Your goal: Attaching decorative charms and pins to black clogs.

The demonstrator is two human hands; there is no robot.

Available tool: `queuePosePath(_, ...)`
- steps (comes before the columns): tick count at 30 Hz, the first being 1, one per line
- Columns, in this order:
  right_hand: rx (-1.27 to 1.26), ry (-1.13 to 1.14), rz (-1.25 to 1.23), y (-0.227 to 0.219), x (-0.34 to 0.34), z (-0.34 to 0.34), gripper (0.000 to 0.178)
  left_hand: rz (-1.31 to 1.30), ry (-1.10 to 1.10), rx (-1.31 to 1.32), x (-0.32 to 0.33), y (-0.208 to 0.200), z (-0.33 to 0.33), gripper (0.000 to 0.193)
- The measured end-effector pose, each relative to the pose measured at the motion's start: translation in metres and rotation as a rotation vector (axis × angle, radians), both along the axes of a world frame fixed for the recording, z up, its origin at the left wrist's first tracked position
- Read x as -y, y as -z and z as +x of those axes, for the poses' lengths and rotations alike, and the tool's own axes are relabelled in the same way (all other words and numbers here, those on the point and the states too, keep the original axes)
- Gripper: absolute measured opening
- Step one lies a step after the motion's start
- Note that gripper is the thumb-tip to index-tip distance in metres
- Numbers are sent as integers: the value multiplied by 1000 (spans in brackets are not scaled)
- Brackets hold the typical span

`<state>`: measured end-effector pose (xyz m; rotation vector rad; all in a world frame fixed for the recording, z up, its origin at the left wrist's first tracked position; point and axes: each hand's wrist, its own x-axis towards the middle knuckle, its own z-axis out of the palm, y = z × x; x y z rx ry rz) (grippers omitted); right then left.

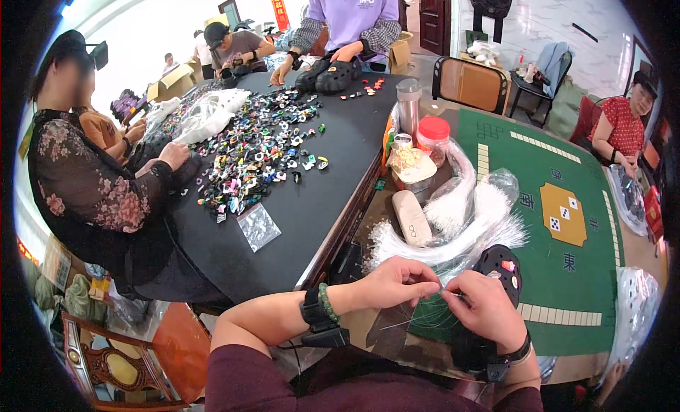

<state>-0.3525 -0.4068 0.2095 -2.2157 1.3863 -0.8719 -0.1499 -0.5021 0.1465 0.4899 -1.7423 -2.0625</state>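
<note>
My left hand (400, 281) and my right hand (489, 309) meet over the near edge of the table, thumb and fingers pinched together. Between them they grip thin whitish plastic strands (400, 325), whose loose ends trail below my left hand. Exactly how the strands join at the fingertips is too small to make out. A black clog (501, 269) with small coloured charms stands just beyond my right hand, partly hidden by it. Past both hands lies a thick bundle of white plastic strands (397, 243), part of it in clear film.
A glasses case (411, 217), a red-lidded jar (433, 134), a food tub (413, 164) and a steel tumbler (409, 104) stand beyond. Right is a green game mat (489, 199). Left, a black table (312, 199) bears many shoe charms (255, 150); several people work around it.
</note>
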Motion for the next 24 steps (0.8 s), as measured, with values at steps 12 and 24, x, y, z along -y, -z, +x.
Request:
queuePosePath(12, 2, -1, 20, 1, 1, -1, 12, -14, 14, -10, 0, -1, 0, 17)
queuePosePath(24, 0, -2, 9, 2, 2, -1, 12, -36, -19, 26, 0, -3, 0, 16)
